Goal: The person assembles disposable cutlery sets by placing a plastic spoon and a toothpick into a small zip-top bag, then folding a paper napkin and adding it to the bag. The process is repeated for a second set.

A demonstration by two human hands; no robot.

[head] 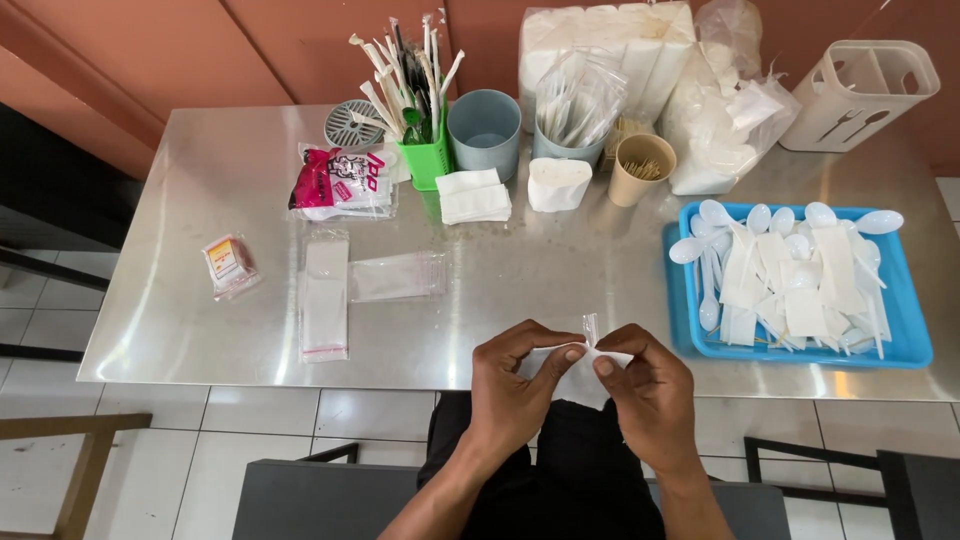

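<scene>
Both hands, left hand [515,385] and right hand [645,390], pinch a small clear plastic sleeve with white napkin [583,362] at the steel surface [520,275] edge. Looks mid-packing: the blue tray of white plastic spoons [905,345], right of the sleeve, sits full, so plenty left.

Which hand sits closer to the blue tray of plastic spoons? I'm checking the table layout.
The right hand: the blue tray lies on its side of the table, while the left hand is farther away.

Both forearms raised from below, converging at centre, left hand [515,385] curled, thumb and forefinger pinched together, right hand [650,390] mirrored opposite, fingers bent inward, fingertips of both nearly meeting, wrists slightly flexed, knuckles upward.
</scene>
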